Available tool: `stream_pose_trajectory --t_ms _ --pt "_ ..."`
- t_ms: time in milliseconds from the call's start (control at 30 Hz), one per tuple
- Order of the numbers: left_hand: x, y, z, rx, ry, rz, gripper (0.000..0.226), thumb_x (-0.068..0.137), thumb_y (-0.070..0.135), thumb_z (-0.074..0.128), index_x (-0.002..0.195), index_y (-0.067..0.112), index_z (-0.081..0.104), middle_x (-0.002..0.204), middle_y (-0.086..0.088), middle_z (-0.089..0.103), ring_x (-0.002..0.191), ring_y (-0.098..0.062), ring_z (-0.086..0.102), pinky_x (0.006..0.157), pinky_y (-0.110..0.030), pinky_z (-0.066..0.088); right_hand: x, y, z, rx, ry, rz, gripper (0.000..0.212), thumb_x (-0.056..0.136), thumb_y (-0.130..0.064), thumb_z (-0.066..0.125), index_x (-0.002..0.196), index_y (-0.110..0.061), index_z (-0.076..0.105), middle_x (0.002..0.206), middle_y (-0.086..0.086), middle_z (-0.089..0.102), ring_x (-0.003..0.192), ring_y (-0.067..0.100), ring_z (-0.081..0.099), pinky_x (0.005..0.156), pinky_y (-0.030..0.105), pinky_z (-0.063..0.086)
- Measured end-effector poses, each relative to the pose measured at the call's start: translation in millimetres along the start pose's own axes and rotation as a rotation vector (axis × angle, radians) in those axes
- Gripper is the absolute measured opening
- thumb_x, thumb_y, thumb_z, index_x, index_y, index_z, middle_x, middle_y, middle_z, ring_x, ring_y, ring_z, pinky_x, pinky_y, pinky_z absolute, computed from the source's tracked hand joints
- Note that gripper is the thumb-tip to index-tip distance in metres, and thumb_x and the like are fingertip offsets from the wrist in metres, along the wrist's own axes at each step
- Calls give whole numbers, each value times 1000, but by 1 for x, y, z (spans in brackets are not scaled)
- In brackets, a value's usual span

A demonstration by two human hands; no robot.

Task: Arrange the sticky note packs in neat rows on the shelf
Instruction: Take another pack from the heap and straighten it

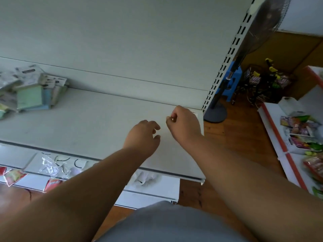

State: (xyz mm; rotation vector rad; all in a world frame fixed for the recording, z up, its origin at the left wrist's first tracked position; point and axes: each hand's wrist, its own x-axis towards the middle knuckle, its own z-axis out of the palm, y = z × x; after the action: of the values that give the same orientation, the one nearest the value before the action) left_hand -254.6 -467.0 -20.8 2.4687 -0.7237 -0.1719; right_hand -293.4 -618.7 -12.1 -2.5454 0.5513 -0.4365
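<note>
A loose pile of sticky note packs (33,95), green, blue and white-carded, lies at the far left of the white shelf (83,123). Both my hands hover over the shelf's right end, far from that pile. My left hand (142,137) is palm down with its fingers curled and apart, holding nothing. My right hand (184,125) has thumb and forefinger pinched on the edge of a pale flat pack (195,114). That pack lies by the shelf's right rear corner. It blends with the shelf and is mostly hidden under the hand.
The slotted upright (225,63) marks the shelf's right end, with a standing fan (216,112) on the wooden floor beyond. Lower shelves (57,165) below hold small bagged items and red packets. A second rack (297,130) with colourful goods stands at right.
</note>
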Motion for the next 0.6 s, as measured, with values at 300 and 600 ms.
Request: stream_pose_trajectory --t_ms 300,600 --pt "-59 -163 -119 -39 120 -130 24 79 28 65 103 29 65 89 13 59 77 -9 57 72 -24 45 -19 -180 102 153 -7 -114 14 82 -28 62 76 -18 54 77 -3 60 69 17 53 60 27 37" --pt "-85 -298 -227 -7 158 -204 22 79 27 63 100 33 64 86 15 57 77 -8 56 70 -23 42 -15 -332 187 273 -67 -86 14 80 -26 63 73 -17 55 71 -3 61 68 19 55 59 27 39"
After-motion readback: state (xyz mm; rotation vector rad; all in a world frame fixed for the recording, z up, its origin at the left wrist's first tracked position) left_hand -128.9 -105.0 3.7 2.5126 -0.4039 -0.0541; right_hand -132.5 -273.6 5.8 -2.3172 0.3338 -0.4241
